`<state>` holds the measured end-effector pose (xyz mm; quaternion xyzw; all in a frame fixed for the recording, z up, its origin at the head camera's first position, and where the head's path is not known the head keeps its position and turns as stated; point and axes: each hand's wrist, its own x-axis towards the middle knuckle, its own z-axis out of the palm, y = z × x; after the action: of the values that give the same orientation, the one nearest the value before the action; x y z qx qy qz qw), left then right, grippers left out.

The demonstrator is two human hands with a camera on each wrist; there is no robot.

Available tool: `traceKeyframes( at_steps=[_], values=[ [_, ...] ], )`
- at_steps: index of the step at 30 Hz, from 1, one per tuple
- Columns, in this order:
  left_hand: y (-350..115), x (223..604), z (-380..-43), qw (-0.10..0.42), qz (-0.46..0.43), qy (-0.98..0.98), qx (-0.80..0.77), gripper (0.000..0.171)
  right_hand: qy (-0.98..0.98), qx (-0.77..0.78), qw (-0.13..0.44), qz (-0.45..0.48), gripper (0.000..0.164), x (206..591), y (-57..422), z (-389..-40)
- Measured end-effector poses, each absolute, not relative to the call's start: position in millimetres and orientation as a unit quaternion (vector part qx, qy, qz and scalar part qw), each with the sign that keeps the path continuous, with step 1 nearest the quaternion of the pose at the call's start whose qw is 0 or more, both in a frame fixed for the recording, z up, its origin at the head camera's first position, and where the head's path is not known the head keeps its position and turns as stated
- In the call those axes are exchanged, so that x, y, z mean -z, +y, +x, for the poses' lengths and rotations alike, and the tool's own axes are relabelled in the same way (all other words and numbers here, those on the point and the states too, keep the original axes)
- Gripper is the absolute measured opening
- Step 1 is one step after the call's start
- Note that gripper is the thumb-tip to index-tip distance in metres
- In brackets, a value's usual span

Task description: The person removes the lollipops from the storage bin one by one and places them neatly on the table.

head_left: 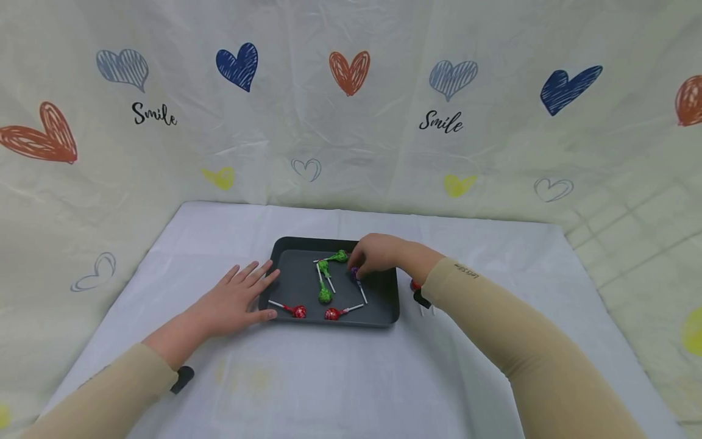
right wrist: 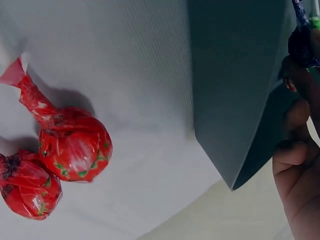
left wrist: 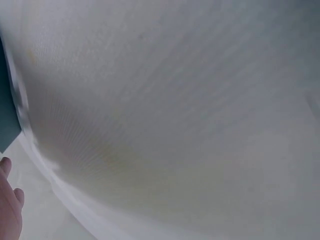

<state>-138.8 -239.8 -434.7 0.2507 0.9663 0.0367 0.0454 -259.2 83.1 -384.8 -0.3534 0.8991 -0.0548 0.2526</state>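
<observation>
Our left grip [head_left: 229,306] lies spread against the tray [head_left: 296,274], likely steadying it. Our right grip [head_left: 376,253] pinches the purple lollipop [head_left: 355,274] inside

A white, lightly creased sheet [head_left: 378,146] is hanging beyond the tabletop's [head_left: 307,378] far edge and wrapping along its left and right edges. Orange hearts [head_left: 351,76], dark blue hearts [head_left: 237,68] and pale blue hearts [head_left: 125,68] are crossing its upper part, with two black "Smile" words [head_left: 155,114] sitting below. Yellow hearts [head_left: 223,178] and outlined hearts [head_left: 306,171] are showing closer to the far edge. Past the far right corner, a faint grid of lines [head_left: 627,210] is crossing the sheet. Soft light is falling over the white tabletop.
</observation>
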Motion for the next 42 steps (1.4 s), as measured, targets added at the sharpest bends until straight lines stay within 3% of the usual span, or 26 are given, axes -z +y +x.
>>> traceKeyframes(
  at_steps=[18, 26, 42],
  values=[
    [-238, 435, -137, 0.041, 0.246, 0.968, -0.043, 0.086, 0.905, 0.148, 0.222, -0.332, 0.031, 366, 121, -260],
    [-239, 438, -137, 0.045, 0.24, 0.969, -0.038, 0.086, 0.914, 0.176, 0.214, -0.295, 0.027, 354, 166, -249],
    [-235, 434, -136, 0.054, 0.233, 0.97, -0.043, 0.086, 0.936, 0.179, 0.223, -0.207, 0.033, 364, 275, -223]
  ],
)
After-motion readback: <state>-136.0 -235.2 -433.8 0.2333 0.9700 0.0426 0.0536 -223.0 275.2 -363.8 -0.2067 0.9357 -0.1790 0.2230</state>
